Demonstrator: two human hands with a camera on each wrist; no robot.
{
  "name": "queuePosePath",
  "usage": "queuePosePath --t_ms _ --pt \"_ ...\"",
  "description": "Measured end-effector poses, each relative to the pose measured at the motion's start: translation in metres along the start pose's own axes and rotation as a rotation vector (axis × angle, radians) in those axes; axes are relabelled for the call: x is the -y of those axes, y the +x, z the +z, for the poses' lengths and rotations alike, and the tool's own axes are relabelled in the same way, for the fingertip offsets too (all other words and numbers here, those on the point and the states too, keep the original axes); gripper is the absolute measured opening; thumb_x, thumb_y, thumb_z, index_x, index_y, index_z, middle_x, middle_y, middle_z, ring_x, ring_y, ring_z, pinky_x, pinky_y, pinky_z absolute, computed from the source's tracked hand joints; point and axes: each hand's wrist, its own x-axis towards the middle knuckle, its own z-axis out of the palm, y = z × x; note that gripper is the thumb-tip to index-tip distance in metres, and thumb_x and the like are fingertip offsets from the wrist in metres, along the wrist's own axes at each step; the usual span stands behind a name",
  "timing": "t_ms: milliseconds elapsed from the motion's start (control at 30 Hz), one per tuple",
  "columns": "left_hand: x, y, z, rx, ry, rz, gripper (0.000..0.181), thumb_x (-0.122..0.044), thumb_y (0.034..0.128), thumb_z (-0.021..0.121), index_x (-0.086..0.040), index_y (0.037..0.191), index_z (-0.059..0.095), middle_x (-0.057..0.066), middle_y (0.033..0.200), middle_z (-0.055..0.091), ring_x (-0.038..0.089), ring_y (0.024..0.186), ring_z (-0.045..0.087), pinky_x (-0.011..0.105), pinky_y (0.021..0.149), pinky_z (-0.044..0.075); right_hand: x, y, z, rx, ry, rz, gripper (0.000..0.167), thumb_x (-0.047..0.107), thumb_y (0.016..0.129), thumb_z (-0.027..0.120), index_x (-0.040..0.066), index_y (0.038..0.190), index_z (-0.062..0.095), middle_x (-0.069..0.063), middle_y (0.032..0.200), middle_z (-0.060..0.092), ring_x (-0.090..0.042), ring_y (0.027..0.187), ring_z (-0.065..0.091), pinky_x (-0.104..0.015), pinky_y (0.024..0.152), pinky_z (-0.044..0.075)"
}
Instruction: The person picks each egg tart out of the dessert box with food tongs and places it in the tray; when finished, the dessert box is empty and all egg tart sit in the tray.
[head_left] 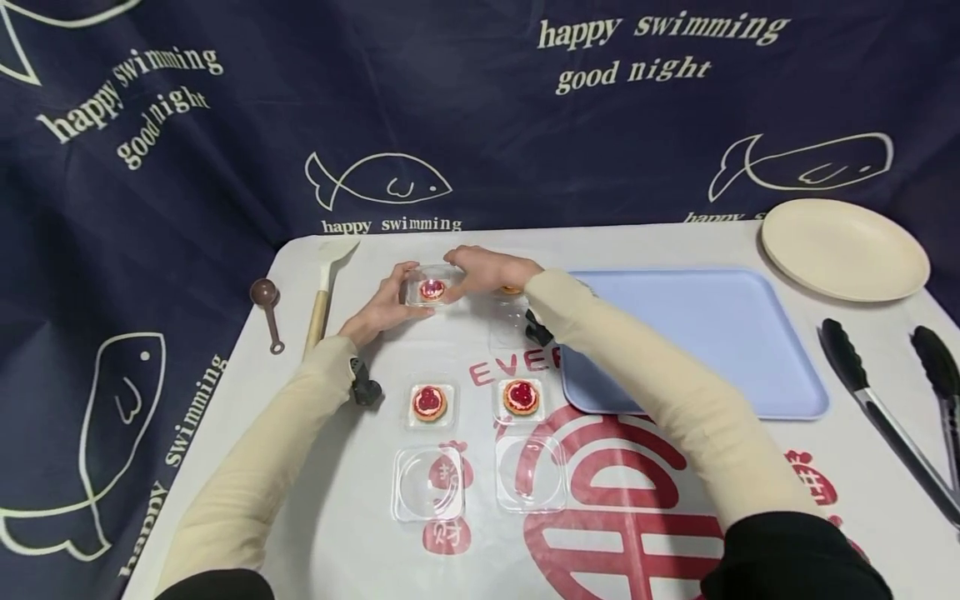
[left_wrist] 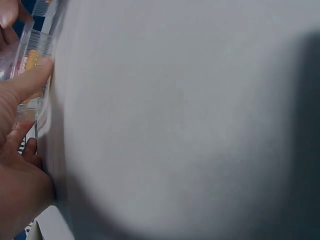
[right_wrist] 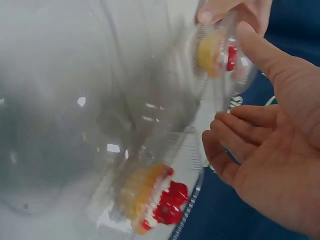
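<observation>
At the back of the table, a clear plastic box [head_left: 420,297] holds a red-topped tart [head_left: 432,289]. My left hand [head_left: 380,311] grips the box's left side between thumb and fingers. Across its right side, my right hand [head_left: 491,271] holds the lid, thumb in front and fingers behind. The right wrist view shows a domed lid [right_wrist: 243,72] over the tart, with the thumb of my right hand [right_wrist: 285,130] on it. In the left wrist view my left hand [left_wrist: 17,175] has a finger against the box wall [left_wrist: 42,42]. Behind my right wrist, another tart [head_left: 512,290] is mostly hidden.
Nearer me lie two boxed tarts [head_left: 429,403] [head_left: 521,397] with clear lids [head_left: 428,483] [head_left: 531,473] before them. A blue tray [head_left: 697,333], cream plate [head_left: 846,250] and tongs [head_left: 892,425] are at right; a spatula [head_left: 318,312] and brown measuring spoon [head_left: 265,292] at left.
</observation>
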Motion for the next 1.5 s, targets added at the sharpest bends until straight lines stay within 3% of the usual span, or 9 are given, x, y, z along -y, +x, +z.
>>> queuePosePath --t_ms 233,567,767,967,1500 --pt "-0.004 0.000 0.004 -0.002 0.044 -0.001 0.089 -0.007 0.0804 0.077 -0.009 0.150 0.022 0.018 0.151 0.038 0.034 0.144 0.019 0.047 0.122 0.005 -0.006 0.018 0.001 0.009 -0.002 0.006 0.068 0.028 0.088 0.073 -0.005 0.140 0.045 -0.017 0.134 0.055 -0.025 0.116 0.051 -0.036 0.103 0.042" --pt "-0.003 0.000 0.002 -0.038 0.078 0.005 0.091 -0.004 0.0785 0.078 -0.007 0.150 0.022 0.019 0.148 0.043 0.034 0.142 0.023 0.046 0.121 0.007 -0.002 0.032 -0.003 -0.011 -0.021 0.022 0.060 0.023 0.080 0.081 -0.002 0.128 0.056 -0.009 0.110 0.056 -0.018 0.090 0.045 -0.030 0.083 0.043" --pt "-0.003 -0.003 0.003 -0.016 0.094 -0.050 0.092 -0.012 0.0800 0.079 -0.014 0.151 0.021 0.016 0.150 0.038 0.033 0.143 0.019 0.054 0.119 0.004 -0.005 0.032 0.001 -0.025 -0.017 0.041 0.062 0.024 0.079 0.083 -0.001 0.129 0.056 -0.008 0.106 0.056 -0.018 0.091 0.046 -0.030 0.083 0.044" --pt "-0.004 -0.002 0.002 -0.021 0.102 -0.043 0.091 -0.012 0.0799 0.079 -0.013 0.151 0.021 0.015 0.150 0.038 0.033 0.144 0.018 0.057 0.118 0.001 -0.003 0.033 -0.001 -0.024 -0.032 0.038 0.063 0.027 0.079 0.083 -0.001 0.128 0.055 -0.009 0.110 0.057 -0.020 0.093 0.046 -0.032 0.085 0.044" --pt "-0.003 0.000 0.001 -0.029 0.107 -0.056 0.092 -0.011 0.0789 0.080 -0.014 0.150 0.023 0.014 0.148 0.043 0.032 0.140 0.023 0.053 0.119 0.007 -0.002 0.032 -0.001 -0.044 -0.071 0.007 0.063 0.024 0.078 0.083 -0.002 0.128 0.054 -0.013 0.122 0.058 -0.023 0.108 0.052 -0.035 0.098 0.045"
